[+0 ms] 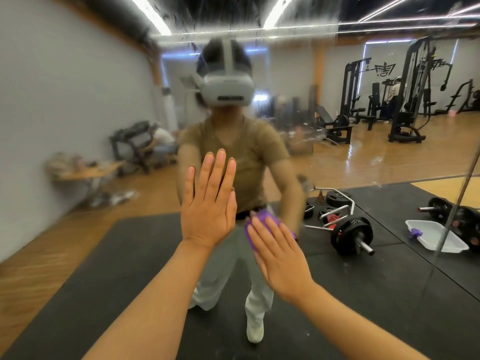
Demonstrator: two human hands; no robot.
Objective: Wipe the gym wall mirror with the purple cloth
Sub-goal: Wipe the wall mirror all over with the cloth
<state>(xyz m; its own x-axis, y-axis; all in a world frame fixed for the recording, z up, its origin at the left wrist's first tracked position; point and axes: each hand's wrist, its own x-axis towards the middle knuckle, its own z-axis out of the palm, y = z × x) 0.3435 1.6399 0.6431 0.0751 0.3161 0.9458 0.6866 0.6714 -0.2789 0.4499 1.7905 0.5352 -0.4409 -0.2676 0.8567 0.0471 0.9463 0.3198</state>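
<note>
Left hand: left hand (207, 203) is flat against the mirror (78, 100), fingers straight and together, pointing up, holding nothing.
Right hand: right hand (278, 252) lies flat with straight fingers on the purple cloth (262, 222), pressing it against the mirror; fingers are not curled round it.
Hands relative to each other: side by side, apart, the left one higher; the cloth sits just right of the left palm.
Purple cloth: bunched under the right fingers, on the glass low and right of the left hand; only its upper and left edges show past the fingers.
Mirror surface: streaked and hazy over the upper and left parts; clearer on the far right beyond a vertical seam.
Obstruction: both forearms and hands cover the lower middle of the mirror; the cloth's full outline cannot be told.
Reflection: a person in a grey headset (228, 87), tan shirt and light trousers, standing on a black floor mat (130, 255).
Right of the cloth: a loaded barbell (350, 235) lies on the mat, with loose weight plates (335, 198) and a curved bar beyond it.
Further right: a white tray (436, 236) on the mat, with a small purple item at its near-left edge.
Far right: a thin metal pole (457, 203) leans across the view in front of the tray.
Background: black weight machines (410, 94) on a wooden floor; a low table (88, 172) with blurred clutter at left.
</note>
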